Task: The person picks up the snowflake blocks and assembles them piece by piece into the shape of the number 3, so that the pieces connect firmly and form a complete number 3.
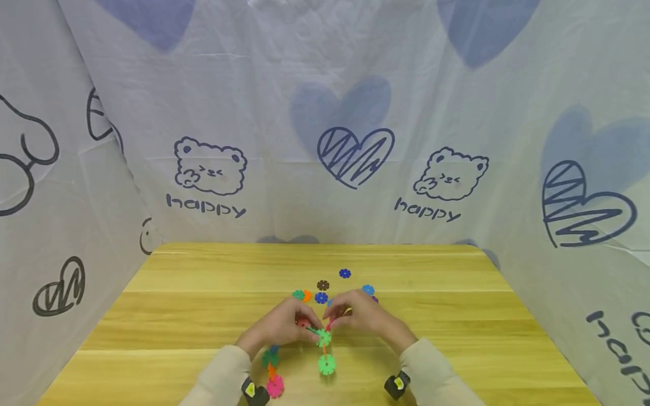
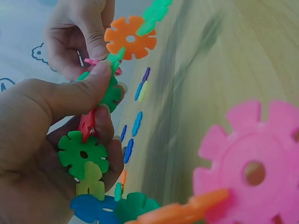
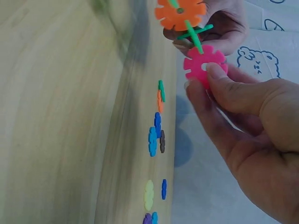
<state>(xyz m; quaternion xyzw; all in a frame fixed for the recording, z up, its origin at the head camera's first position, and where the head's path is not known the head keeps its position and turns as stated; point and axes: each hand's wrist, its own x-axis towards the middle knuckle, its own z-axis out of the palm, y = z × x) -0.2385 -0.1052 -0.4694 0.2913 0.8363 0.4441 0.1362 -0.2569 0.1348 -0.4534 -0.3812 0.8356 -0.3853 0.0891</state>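
Both hands work on a chain of notched plastic snowflake discs above the table. My left hand pinches a green disc between thumb and fingers. My right hand pinches a pink disc that joins a light green disc. From this light green disc hang an orange disc and another light green disc. Past the left fingers the chain runs on through a red disc, a green disc, yellow, blue, green and orange discs, to a large-looking pink disc.
Several loose discs lie beyond the hands on the wooden table: a brown disc, a dark blue disc, a light blue disc and an orange disc among them. A printed white curtain surrounds the table's back and sides.
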